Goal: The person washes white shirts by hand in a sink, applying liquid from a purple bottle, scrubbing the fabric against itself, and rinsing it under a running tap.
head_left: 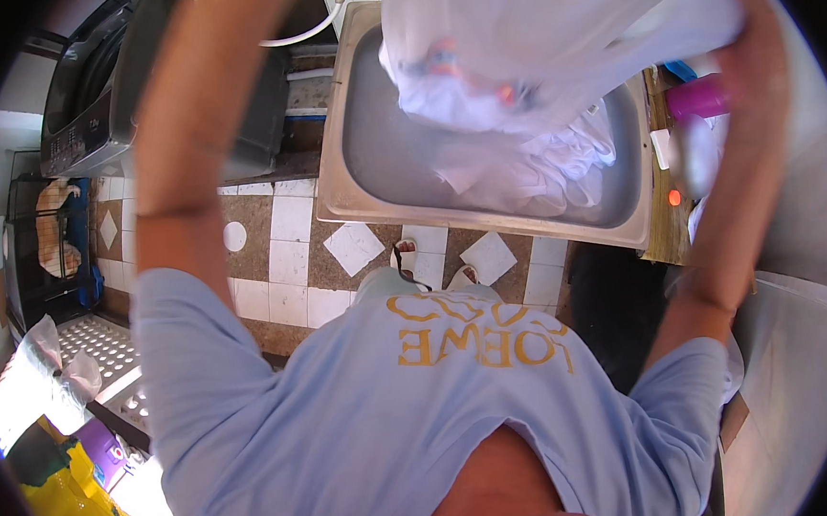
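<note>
Over a steel sink (351, 181) that fills the upper middle of the view, the person holds up a large white garment (551, 28), wet-looking and partly see-through, with a small orange and blue print showing through the cloth. Its lower folds hang down inside the basin and rest on more bunched white cloth (561, 166) lying against the far wall of the sink. The person's right hand (748, 38) is closed on the garment's upper right edge, the forearm rising along the right side of the view. The left arm reaches up along the left side, but the left hand passes out of the top of the frame, so its grip cannot be told. Below the sink lies a floor of brown and white tiles (288, 248), where the person's sandalled feet (433, 266) stand just beside the sink's near rim. A purple container (699, 96) and a small white bar (661, 148) sit on the ledge to the right of the basin.
</note>
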Tool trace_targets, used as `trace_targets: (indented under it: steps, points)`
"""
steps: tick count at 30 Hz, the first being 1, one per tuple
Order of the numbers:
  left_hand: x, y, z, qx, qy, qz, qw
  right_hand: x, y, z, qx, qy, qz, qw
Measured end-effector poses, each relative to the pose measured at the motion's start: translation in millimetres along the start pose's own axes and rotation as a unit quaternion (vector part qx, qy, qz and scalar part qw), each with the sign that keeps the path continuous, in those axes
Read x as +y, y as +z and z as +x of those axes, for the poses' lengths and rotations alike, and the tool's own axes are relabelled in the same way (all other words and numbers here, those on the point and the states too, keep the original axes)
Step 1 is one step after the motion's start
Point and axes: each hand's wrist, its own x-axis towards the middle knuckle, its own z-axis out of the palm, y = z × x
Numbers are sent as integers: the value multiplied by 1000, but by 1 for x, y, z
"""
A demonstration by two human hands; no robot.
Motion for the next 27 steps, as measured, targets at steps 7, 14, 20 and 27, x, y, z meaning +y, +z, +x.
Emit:
trace_targets:
  steps: [7, 14, 20, 27]
  points:
    - [-228, 92, -179, 45, -171, 262, 949, 241, 41, -87, 53, 37, -248, 967]
    - [-246, 137, -213, -118, -236, 299, 917, 324, 92, -111, 71, 46, -465, 881]
    - [-281, 158, -228, -119, -197, 399, 888, 374, 82, -111, 57, 123, -404, 905]
    - [-254, 184, -184, 53, -275, 183, 942, 402, 64, -90, 240, 394, 218, 860]
